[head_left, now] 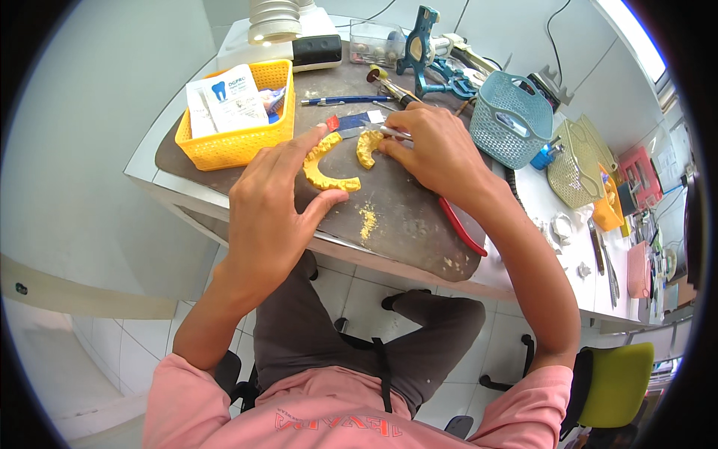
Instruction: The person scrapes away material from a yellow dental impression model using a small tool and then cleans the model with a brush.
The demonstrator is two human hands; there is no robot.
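My left hand has its thumb and fingers closed round the outer side of a yellow horseshoe-shaped dental cast, low over the grey bench mat. A smaller curved yellow cast piece is just right of it, a small gap between the two. My right hand pinches a slim pale tool, its tip over the smaller piece; the right fingertips also seem to touch that piece. Behind the casts lies a dark blue strip with a red end. Yellow crumbs are scattered on the mat in front.
A yellow basket with packets stands left, a blue basket right. Red-handled pliers lie by my right forearm. Behind are a blue pen, a teal articulator and a lamp. More baskets line the right-hand counter.
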